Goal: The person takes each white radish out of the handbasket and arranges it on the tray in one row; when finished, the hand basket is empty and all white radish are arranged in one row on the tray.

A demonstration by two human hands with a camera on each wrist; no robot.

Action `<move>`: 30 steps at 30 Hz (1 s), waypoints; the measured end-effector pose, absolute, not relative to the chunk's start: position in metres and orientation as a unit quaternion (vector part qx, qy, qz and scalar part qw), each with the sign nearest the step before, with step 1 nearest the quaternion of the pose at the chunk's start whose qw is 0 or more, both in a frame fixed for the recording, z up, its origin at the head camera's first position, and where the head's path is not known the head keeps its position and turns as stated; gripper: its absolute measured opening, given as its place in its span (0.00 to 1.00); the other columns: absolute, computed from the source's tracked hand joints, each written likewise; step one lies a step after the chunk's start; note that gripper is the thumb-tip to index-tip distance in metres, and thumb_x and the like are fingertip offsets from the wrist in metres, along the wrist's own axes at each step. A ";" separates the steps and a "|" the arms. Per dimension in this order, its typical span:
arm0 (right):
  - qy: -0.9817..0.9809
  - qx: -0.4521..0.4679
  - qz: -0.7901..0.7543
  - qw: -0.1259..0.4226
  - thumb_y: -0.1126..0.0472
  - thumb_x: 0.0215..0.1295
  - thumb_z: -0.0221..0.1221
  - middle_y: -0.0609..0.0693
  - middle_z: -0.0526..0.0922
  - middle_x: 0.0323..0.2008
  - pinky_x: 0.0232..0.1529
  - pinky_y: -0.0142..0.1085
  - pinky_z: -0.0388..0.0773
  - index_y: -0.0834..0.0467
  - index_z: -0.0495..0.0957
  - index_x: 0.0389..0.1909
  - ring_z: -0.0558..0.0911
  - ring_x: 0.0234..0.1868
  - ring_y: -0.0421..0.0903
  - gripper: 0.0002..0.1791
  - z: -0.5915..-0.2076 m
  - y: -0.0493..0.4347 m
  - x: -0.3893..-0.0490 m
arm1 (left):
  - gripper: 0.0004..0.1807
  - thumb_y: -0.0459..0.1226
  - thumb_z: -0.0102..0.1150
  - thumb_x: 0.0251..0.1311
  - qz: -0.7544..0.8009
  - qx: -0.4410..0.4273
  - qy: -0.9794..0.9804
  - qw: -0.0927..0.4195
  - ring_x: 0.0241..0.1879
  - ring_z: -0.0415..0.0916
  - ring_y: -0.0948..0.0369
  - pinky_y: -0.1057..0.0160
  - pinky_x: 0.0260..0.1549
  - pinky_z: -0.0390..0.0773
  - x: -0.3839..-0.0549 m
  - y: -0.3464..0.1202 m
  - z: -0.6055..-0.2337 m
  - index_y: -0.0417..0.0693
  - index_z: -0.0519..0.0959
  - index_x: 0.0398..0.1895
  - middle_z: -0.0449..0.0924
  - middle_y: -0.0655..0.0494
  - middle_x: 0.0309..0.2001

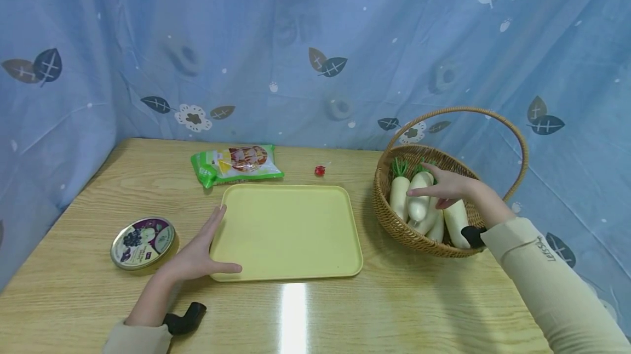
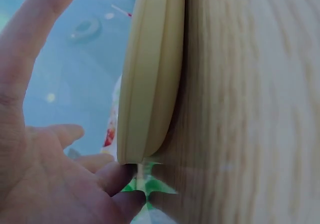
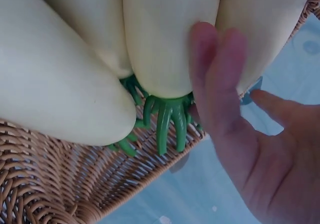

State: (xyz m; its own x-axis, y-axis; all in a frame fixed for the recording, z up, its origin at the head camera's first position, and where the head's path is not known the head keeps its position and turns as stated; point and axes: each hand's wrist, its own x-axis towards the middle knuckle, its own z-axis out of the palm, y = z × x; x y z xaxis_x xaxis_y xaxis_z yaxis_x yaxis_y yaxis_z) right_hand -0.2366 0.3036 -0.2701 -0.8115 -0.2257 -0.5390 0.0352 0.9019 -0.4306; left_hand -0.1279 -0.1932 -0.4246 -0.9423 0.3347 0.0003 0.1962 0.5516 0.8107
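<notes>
Curtained-off tabletop workspace: blue cloth (image 1: 266, 20), wooden table (image 1: 394, 310)

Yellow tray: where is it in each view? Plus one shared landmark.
Head: yellow tray just below centre, left hand at its left side.
Left wrist: tray seen edge-on, left of centre, running down from the top edge.
Right wrist: not in it.
Shared landmark: blue leaf-print curtain, in the background of all three views.

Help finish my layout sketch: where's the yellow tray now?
In the head view, the yellow tray lies between the left hand, at its left edge, and the wicker basket on the right.
</notes>
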 end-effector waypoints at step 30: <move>0.914 -0.017 -0.292 0.282 0.52 0.58 0.60 0.78 0.53 0.56 0.34 0.43 0.81 0.69 0.34 0.68 0.80 0.34 0.50 0.53 -0.276 0.296 -0.241 | 0.75 0.50 0.78 0.23 0.409 0.163 0.892 0.101 0.65 0.29 0.34 0.31 0.57 0.37 -0.130 -0.190 -0.417 0.39 0.34 0.71 0.24 0.32 0.68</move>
State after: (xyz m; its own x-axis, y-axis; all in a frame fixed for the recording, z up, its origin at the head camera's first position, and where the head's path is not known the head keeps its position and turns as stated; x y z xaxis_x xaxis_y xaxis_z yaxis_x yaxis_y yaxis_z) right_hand -0.2414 0.2960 -0.2763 -0.8400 -0.1960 -0.5059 0.1335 0.8291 -0.5430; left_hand -0.1299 -0.1899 -0.4171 -0.9268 0.3726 -0.0463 0.2082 0.6127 0.7624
